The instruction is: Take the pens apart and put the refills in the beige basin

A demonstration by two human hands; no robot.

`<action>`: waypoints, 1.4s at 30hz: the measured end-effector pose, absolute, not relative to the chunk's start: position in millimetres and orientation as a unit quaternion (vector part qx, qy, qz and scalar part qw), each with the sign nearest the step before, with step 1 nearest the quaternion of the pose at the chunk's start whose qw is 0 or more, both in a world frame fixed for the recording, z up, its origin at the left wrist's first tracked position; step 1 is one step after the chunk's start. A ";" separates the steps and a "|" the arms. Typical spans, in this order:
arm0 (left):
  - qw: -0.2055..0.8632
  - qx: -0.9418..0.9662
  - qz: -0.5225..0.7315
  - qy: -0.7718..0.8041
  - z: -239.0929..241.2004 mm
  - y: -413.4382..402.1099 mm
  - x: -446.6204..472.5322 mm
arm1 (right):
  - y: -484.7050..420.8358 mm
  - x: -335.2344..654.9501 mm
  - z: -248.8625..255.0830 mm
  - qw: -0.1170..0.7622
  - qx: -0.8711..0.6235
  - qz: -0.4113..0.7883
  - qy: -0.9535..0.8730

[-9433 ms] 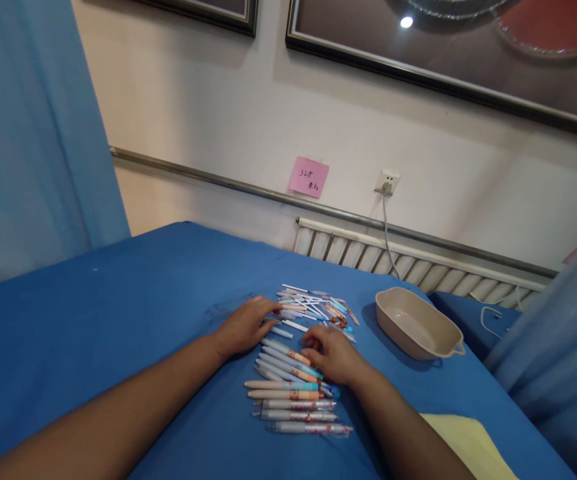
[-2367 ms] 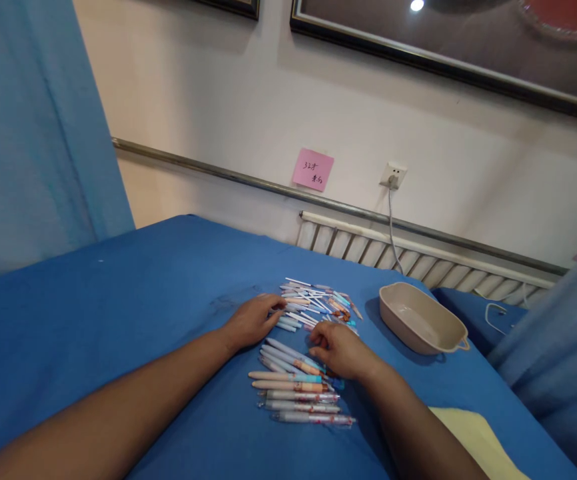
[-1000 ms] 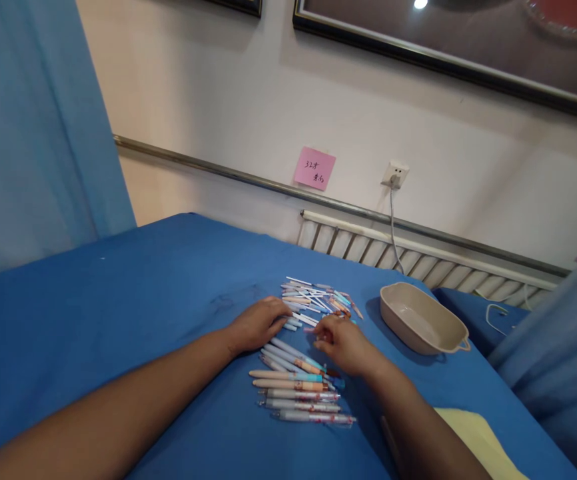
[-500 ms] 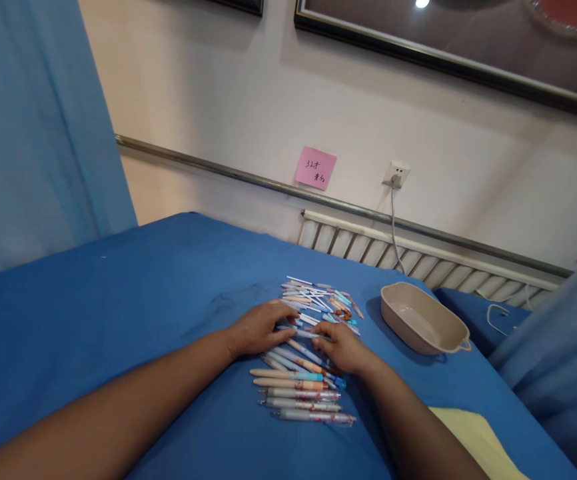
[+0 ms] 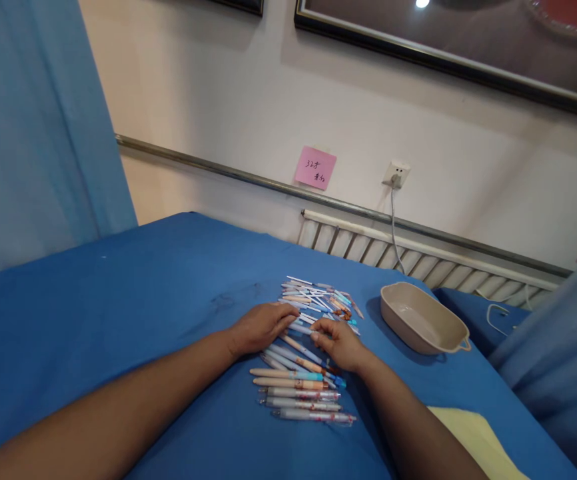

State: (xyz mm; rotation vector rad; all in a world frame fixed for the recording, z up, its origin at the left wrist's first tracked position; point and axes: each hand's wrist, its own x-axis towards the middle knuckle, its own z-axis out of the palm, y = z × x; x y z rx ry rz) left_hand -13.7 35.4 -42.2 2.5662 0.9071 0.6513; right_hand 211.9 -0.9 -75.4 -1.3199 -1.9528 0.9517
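On the blue cloth [image 5: 118,313] lies a loose heap of pens and pen parts [image 5: 318,301]. Nearer me is a tidy row of several pens [image 5: 298,393] side by side. My left hand [image 5: 260,327] and my right hand [image 5: 337,343] meet between the heap and the row. Both pinch the ends of one light-blue pen [image 5: 299,329], held just above the row. The fingers of both hands are curled around it.
A beige oval dish [image 5: 422,319] with a small handle stands to the right of the pens. A yellow sheet [image 5: 473,443] lies at the near right. Behind the table run a radiator [image 5: 418,263] and a wall socket with a cable [image 5: 393,177]. Blue curtains hang left and right.
My right hand picked a pen out of the heap and brought it towards my left hand. Both hands now hold it together just above the row.
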 end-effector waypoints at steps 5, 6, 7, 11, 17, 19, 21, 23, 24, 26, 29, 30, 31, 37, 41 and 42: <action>0.156 0.909 0.265 0.282 -40.5 34.3 -14.8 | -0.7 211.4 -75.6 0.297 -0.502 0.343 -0.736; 0.156 0.911 0.261 0.278 -40.0 34.0 -14.8 | -0.3 211.6 -76.1 0.295 -0.506 0.341 -0.735; 0.156 0.911 0.255 0.283 -39.6 33.8 -14.8 | 0.1 212.0 -76.6 0.294 -0.508 0.341 -0.735; 0.156 0.903 0.246 0.317 -37.9 33.2 -14.8 | 0.4 213.5 -77.2 0.294 -0.506 0.336 -0.738; 0.148 0.916 0.242 0.285 -41.0 35.5 -14.6 | 0.3 215.7 -75.8 0.295 -0.509 0.315 -0.744; 0.136 0.909 0.238 0.313 -43.6 38.5 -14.6 | 1.9 218.1 -76.7 0.302 -0.507 0.311 -0.745; 0.126 0.902 0.230 0.343 -46.0 42.1 -15.4 | 3.7 221.4 -77.2 0.307 -0.508 0.312 -0.742; 0.120 0.897 0.224 0.362 -47.6 45.3 -16.9 | 4.9 225.3 -76.0 0.306 -0.514 0.304 -0.741; 0.115 0.894 0.229 0.368 -47.8 46.4 -17.8 | 5.1 227.5 -74.6 0.303 -0.517 0.296 -0.744; 0.104 0.890 0.246 0.370 -47.0 47.3 -19.2 | 4.8 232.3 -70.5 0.293 -0.524 0.271 -0.752; 0.081 0.889 0.259 0.368 -43.2 46.0 -20.4 | 3.4 240.7 -62.7 0.269 -0.544 0.232 -0.760; 0.074 0.889 0.260 0.368 -41.8 45.4 -20.7 | 2.9 243.4 -60.2 0.257 -0.552 0.220 -0.762; 0.067 0.888 0.264 0.370 -40.6 45.1 -21.0 | 2.4 245.8 -57.6 0.243 -0.558 0.208 -0.765; 0.059 0.879 0.295 0.371 -41.8 47.6 -22.8 | -3.0 244.9 -43.2 0.201 -0.555 0.138 -0.795; 0.057 0.881 0.288 0.371 -43.2 47.1 -22.0 | -7.7 238.0 -36.1 0.190 -0.542 0.097 -0.813; 0.055 0.883 0.284 0.371 -43.0 46.6 -21.6 | -8.4 238.5 -34.7 0.178 -0.546 0.086 -0.814</action>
